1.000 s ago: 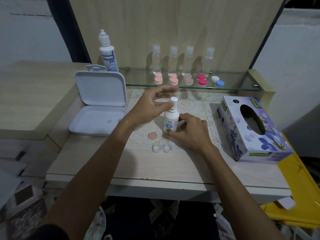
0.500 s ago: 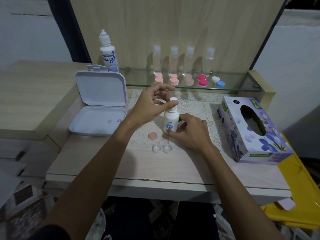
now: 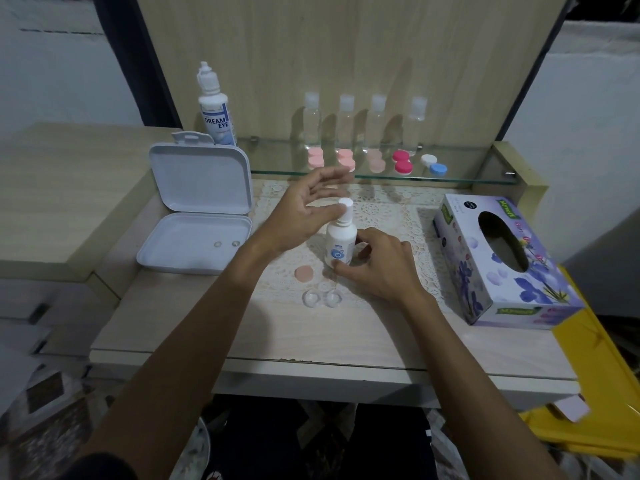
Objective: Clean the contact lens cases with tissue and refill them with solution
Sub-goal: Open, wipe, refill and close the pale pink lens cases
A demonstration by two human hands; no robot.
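Note:
A small white solution bottle [image 3: 341, 242] stands upright on the lace mat, its white cap on top. My right hand [image 3: 377, 268] grips the bottle's lower body from the right. My left hand [image 3: 304, 213] is at the bottle's top from the left, thumb touching just under the cap, the other fingers spread straight and blurred. In front of the bottle lies an open clear lens case [image 3: 322, 298] with two wells. A round peach cap [image 3: 304, 273] lies flat beside it. The floral tissue box [image 3: 498, 258] stands at the right.
An open white hinged box [image 3: 201, 209] with two small round things inside sits at the left. A tall Dream Eye bottle [image 3: 213, 109] stands behind it. The glass shelf [image 3: 485, 174] carries several clear bottles and coloured lens cases. A yellow surface [image 3: 595, 375] lies at the right.
My left fingers have spread away from the bottle's cap, leaving the thumb against it. The bottle and my right hand have stayed in place.

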